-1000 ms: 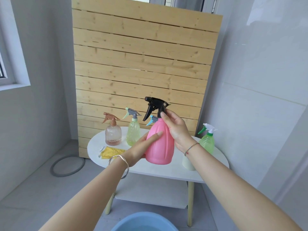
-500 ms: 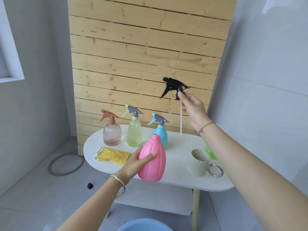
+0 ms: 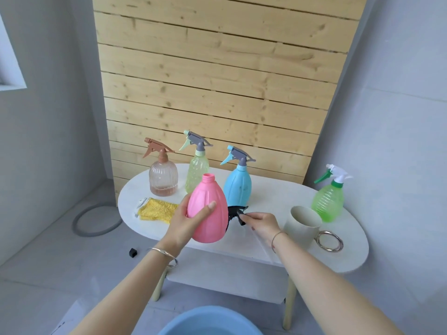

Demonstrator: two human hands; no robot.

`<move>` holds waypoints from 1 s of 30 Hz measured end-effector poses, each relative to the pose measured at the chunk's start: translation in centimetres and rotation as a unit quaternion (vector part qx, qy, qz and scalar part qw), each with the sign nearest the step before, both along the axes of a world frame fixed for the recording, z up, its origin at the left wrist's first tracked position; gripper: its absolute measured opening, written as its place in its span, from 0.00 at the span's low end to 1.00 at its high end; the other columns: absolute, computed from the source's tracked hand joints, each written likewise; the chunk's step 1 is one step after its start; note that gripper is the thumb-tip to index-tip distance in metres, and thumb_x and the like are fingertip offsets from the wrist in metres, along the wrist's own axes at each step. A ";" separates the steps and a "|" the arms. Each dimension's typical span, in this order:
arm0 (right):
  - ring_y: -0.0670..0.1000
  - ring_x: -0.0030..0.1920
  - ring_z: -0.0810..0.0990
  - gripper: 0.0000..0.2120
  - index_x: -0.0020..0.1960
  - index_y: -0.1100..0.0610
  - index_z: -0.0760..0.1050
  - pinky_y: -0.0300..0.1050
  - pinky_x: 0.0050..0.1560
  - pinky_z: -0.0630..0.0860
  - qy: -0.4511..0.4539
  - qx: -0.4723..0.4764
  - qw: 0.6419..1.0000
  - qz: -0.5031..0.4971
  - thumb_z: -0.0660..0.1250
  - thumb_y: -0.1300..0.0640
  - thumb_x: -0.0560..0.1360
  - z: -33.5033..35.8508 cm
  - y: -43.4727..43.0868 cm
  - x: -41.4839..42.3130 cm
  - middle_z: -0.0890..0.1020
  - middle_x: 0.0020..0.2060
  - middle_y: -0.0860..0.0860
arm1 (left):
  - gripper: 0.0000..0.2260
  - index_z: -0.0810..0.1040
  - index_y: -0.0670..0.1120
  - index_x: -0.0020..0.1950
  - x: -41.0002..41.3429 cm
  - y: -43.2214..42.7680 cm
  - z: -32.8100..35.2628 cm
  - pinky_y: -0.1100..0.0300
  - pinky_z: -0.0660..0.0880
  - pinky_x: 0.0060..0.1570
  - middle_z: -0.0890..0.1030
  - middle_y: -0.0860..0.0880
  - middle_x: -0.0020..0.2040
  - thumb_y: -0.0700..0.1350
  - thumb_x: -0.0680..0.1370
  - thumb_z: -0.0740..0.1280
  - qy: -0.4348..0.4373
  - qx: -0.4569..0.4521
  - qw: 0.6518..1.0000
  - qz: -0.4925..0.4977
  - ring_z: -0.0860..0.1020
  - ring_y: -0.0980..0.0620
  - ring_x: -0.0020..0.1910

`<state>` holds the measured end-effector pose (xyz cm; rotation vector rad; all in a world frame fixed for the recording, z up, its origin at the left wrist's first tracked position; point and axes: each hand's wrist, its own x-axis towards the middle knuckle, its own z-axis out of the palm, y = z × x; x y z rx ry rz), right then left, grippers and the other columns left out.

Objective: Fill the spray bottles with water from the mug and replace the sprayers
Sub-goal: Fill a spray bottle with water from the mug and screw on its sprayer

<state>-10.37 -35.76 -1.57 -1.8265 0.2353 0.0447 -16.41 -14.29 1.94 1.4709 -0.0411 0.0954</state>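
Note:
My left hand [image 3: 187,220] grips the pink bottle [image 3: 208,211] and holds it upright above the front of the white table [image 3: 278,201]; its neck is open, with no sprayer. My right hand [image 3: 262,224] pinches the black sprayer [image 3: 235,213] low over the table, just right of the pink bottle, its clear tube trailing toward me. A beige mug [image 3: 302,226] with a metal ring handle stands to the right of that hand. Four other bottles keep their sprayers: a clear brown-topped one [image 3: 163,176], a yellow-green one [image 3: 197,169], a blue one [image 3: 237,183], a green one [image 3: 329,201].
A yellow cloth [image 3: 157,209] lies at the table's left front. A blue basin [image 3: 205,321] sits on the floor below me. A grey hose ring [image 3: 96,220] and a small black piece [image 3: 132,252] lie on the floor at left. Wooden slats stand behind the table.
The black sprayer came off the pink bottle, was lifted high to the right, and my right hand has now brought it down to the table beside the bottle. My view tilted down.

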 end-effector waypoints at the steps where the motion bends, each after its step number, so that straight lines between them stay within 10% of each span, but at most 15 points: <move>1: 0.45 0.38 0.77 0.08 0.45 0.57 0.83 0.32 0.40 0.72 -0.001 -0.004 1.000 -0.005 0.75 0.55 0.69 -0.4 0.0 0.0 0.84 0.39 0.49 | 0.37 0.74 0.54 0.65 0.0 -0.1 -0.1 0.61 0.78 0.46 0.81 0.53 0.57 0.65 0.57 0.73 -0.001 -0.001 1.000 -0.001 0.80 0.55 0.54; 13: 0.48 0.49 0.79 0.13 0.50 0.58 0.82 0.38 0.50 0.72 -0.020 -0.018 0.999 -0.018 0.76 0.53 0.69 -1.0 -1.0 0.3 0.84 0.46 0.49 | 0.33 0.74 0.58 0.60 -0.3 -1.7 -0.7 0.64 0.77 0.43 0.80 0.55 0.55 0.66 0.57 0.72 0.010 0.007 1.000 -0.017 0.79 0.58 0.52; 23: 0.43 0.41 0.75 0.03 0.47 0.51 0.80 0.37 0.44 0.71 -0.291 -0.100 0.941 -0.144 0.68 0.56 0.75 6.0 -8.0 -3.5 0.81 0.44 0.43 | 0.38 0.72 0.54 0.63 -1.6 -3.9 -0.1 0.68 0.76 0.40 0.80 0.54 0.56 0.65 0.56 0.73 0.008 0.000 1.000 -0.021 0.79 0.59 0.52; 27: 0.58 0.62 0.73 0.14 0.61 0.57 0.75 0.52 0.61 0.69 -0.141 -0.202 0.938 -0.244 0.63 0.53 0.78 2.7 -13.8 -3.8 0.77 0.60 0.55 | 0.38 0.72 0.52 0.63 -2.8 -4.8 0.1 0.68 0.76 0.37 0.79 0.55 0.54 0.65 0.55 0.73 0.007 0.006 1.000 -0.026 0.79 0.63 0.49; 30: 0.58 0.55 0.75 0.15 0.56 0.62 0.76 0.48 0.53 0.69 -0.045 -0.128 0.965 -0.225 0.59 0.51 0.80 0.1 -15.5 -5.2 0.79 0.54 0.58 | 0.33 0.72 0.52 0.63 -3.9 -5.3 -0.2 0.69 0.76 0.37 0.79 0.55 0.55 0.60 0.61 0.74 0.016 0.006 0.999 -0.037 0.79 0.62 0.49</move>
